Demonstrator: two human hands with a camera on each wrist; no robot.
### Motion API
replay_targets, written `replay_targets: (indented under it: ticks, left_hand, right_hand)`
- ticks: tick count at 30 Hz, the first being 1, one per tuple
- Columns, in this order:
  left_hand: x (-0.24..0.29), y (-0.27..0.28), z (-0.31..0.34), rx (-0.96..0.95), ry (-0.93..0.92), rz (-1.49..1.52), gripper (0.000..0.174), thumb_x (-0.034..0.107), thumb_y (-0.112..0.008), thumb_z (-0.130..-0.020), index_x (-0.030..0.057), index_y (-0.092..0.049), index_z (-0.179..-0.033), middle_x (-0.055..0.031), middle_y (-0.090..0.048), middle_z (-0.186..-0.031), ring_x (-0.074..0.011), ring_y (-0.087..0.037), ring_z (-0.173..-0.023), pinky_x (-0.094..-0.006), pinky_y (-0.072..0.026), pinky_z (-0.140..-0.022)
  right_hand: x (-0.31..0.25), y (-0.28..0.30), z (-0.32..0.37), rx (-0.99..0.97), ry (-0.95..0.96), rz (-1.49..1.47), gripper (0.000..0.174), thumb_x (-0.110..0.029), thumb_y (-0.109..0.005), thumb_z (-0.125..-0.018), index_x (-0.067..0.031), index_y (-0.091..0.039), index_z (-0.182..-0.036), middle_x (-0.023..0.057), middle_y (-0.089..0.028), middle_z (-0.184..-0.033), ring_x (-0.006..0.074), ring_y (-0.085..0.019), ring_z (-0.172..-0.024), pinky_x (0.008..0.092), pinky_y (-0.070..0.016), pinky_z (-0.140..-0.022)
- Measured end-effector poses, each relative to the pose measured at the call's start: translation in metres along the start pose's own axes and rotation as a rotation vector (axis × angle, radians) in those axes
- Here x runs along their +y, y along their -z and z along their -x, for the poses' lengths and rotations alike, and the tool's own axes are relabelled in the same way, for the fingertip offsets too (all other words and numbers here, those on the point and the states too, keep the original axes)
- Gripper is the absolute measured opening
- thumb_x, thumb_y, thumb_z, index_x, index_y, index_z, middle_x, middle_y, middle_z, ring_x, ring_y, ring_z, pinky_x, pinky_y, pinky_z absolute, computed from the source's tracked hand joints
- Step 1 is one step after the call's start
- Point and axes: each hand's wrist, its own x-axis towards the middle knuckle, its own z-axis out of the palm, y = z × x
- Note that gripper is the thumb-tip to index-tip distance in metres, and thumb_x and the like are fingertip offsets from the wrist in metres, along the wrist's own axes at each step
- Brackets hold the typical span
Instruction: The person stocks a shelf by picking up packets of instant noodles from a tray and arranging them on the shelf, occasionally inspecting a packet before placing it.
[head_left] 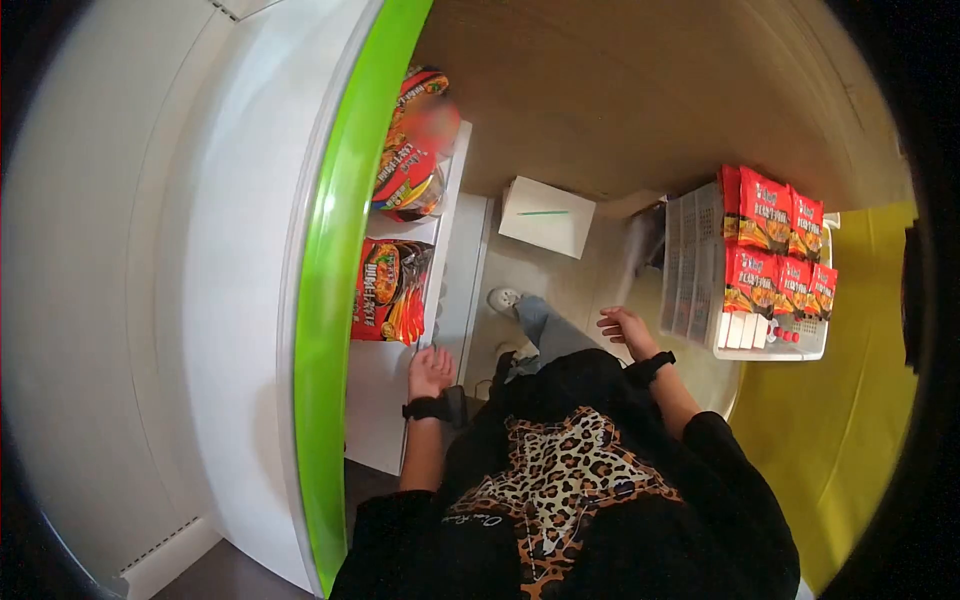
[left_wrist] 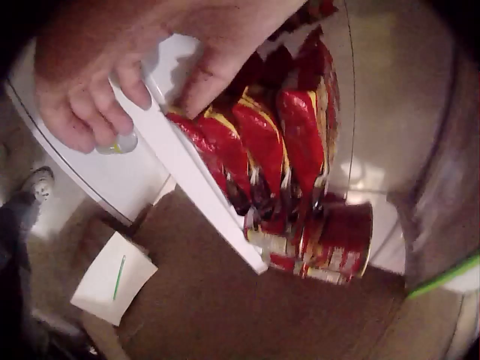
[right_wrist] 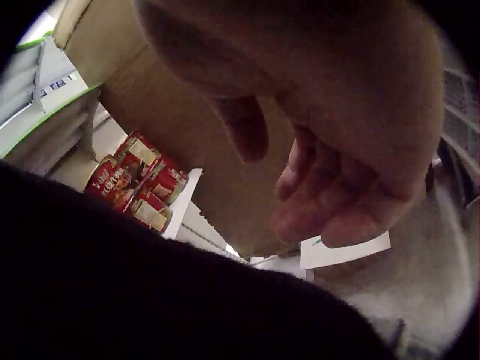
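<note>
My left hand [head_left: 430,372] is at the front edge of the white shelf [left_wrist: 202,184], just beside a row of red noodle packets [head_left: 388,290]. In the left wrist view its thumb lies right by the nearest packet, the other fingers hang loosely bent past the shelf edge, and nothing shows in its grasp. My right hand [head_left: 628,330] hovers in front of my body with fingers relaxed and holds nothing. Red instant noodle tubs [head_left: 412,170] stand farther along the same shelf, and show in the right wrist view too.
To the right, a white plastic basket [head_left: 690,265] carries several red noodle packets [head_left: 765,215] and small white boxes [head_left: 742,330]. A white box [head_left: 555,238] with a green stripe sits on the floor ahead. A green-edged upper shelf [head_left: 325,270] overhangs on the left; a brown panel [head_left: 600,90] stands beyond.
</note>
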Motion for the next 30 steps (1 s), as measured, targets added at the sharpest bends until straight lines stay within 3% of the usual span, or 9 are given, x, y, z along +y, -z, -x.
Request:
replay_targets:
  ticks: [2,5,7,10,13,16,21,26,30]
  left_hand:
    - [-0.005,-0.034,0.0,-0.02,0.013,-0.082,0.038,0.025,-0.059,-0.069,0.0133,-0.042,-0.101,-0.0047,-0.042,-0.106,-0.0211,-0.041,-0.098,-0.036,-0.0326,-0.085]
    - [-0.007,-0.072,-0.002,-0.321,0.114,-0.291,0.056,0.033,-0.062,-0.068,0.0137,-0.036,-0.114,-0.0096,-0.033,-0.118,-0.0239,-0.032,-0.11,-0.04,-0.0255,-0.093]
    - [-0.008,-0.092,-0.008,-0.277,0.049,0.127,0.078,0.046,-0.067,-0.06,0.0124,-0.03,-0.121,-0.0146,-0.026,-0.124,-0.0264,-0.022,-0.117,-0.0439,-0.0185,-0.096]
    - [0.006,-0.102,-0.021,-0.201,-0.112,0.537,0.089,0.055,-0.068,-0.052,0.0096,-0.03,-0.119,-0.0143,-0.026,-0.122,-0.026,-0.024,-0.115,-0.0437,-0.0195,-0.094]
    - [0.031,-0.111,-0.023,-0.161,-0.124,0.695,0.095,0.056,-0.07,-0.047,0.0076,-0.031,-0.119,-0.0116,-0.028,-0.121,-0.0247,-0.026,-0.112,-0.0421,-0.0216,-0.092]
    - [0.041,-0.122,-0.015,-0.187,-0.254,0.648,0.091,0.053,-0.071,-0.047,0.0067,-0.035,-0.116,-0.0099,-0.035,-0.115,-0.0228,-0.031,-0.107,-0.0393,-0.0252,-0.089]
    - [0.064,-0.113,-0.035,-0.248,-0.474,0.689,0.074,0.042,-0.071,-0.055,0.0073,-0.041,-0.113,-0.0116,-0.044,-0.112,-0.0284,-0.043,-0.1,-0.047,-0.0395,-0.08]
    - [0.096,-0.108,-0.049,-0.163,-0.535,0.686,0.065,0.04,-0.066,-0.063,0.007,-0.04,-0.113,-0.015,-0.045,-0.111,-0.027,-0.042,-0.102,-0.0441,-0.0386,-0.082]
    - [0.125,-0.091,-0.069,-0.184,-0.711,0.343,0.065,0.038,-0.066,-0.063,0.0061,-0.039,-0.113,-0.0151,-0.044,-0.111,-0.0279,-0.042,-0.102,-0.0448,-0.0371,-0.083]
  right_hand:
    - [0.003,0.003,0.005,0.019,-0.013,-0.015,0.028,-0.03,-0.045,-0.078,-0.0085,-0.052,-0.095,0.0037,-0.057,-0.081,0.0114,-0.052,-0.066,0.0237,-0.0385,-0.059]
    - [0.017,0.012,0.011,0.037,-0.021,-0.039,0.028,-0.031,-0.046,-0.078,-0.0093,-0.052,-0.094,0.0038,-0.057,-0.081,0.0117,-0.052,-0.066,0.024,-0.0387,-0.059]
    - [0.024,0.017,0.016,0.053,-0.026,-0.056,0.028,-0.031,-0.046,-0.078,-0.0095,-0.052,-0.095,0.0038,-0.057,-0.081,0.0118,-0.052,-0.067,0.0241,-0.0388,-0.059]
    - [0.033,0.023,0.023,0.087,-0.041,-0.084,0.028,-0.031,-0.047,-0.078,-0.0097,-0.052,-0.095,0.004,-0.057,-0.081,0.0122,-0.052,-0.068,0.0242,-0.0388,-0.06]
    - [0.038,0.027,0.027,0.102,-0.068,-0.108,0.028,-0.031,-0.047,-0.078,-0.0096,-0.052,-0.095,0.0044,-0.057,-0.081,0.0128,-0.052,-0.07,0.0243,-0.0387,-0.061]
    - [0.038,0.025,0.027,0.107,-0.086,-0.123,0.028,-0.031,-0.047,-0.078,-0.0096,-0.052,-0.095,0.0048,-0.057,-0.082,0.0131,-0.052,-0.07,0.0247,-0.0386,-0.062]
    - [0.034,0.021,0.021,0.104,-0.087,-0.119,0.027,-0.031,-0.047,-0.078,-0.0092,-0.052,-0.094,0.0047,-0.057,-0.083,0.013,-0.052,-0.07,0.0251,-0.0386,-0.062]
    - [0.022,0.017,0.021,0.096,-0.096,-0.075,0.027,-0.029,-0.045,-0.079,-0.0078,-0.051,-0.095,0.006,-0.057,-0.083,0.0129,-0.052,-0.07,0.0242,-0.0385,-0.062]
    - [0.016,0.019,0.021,0.129,-0.112,-0.04,0.027,-0.027,-0.044,-0.079,-0.0076,-0.05,-0.096,0.0065,-0.057,-0.083,0.0129,-0.052,-0.07,0.0241,-0.0385,-0.062]
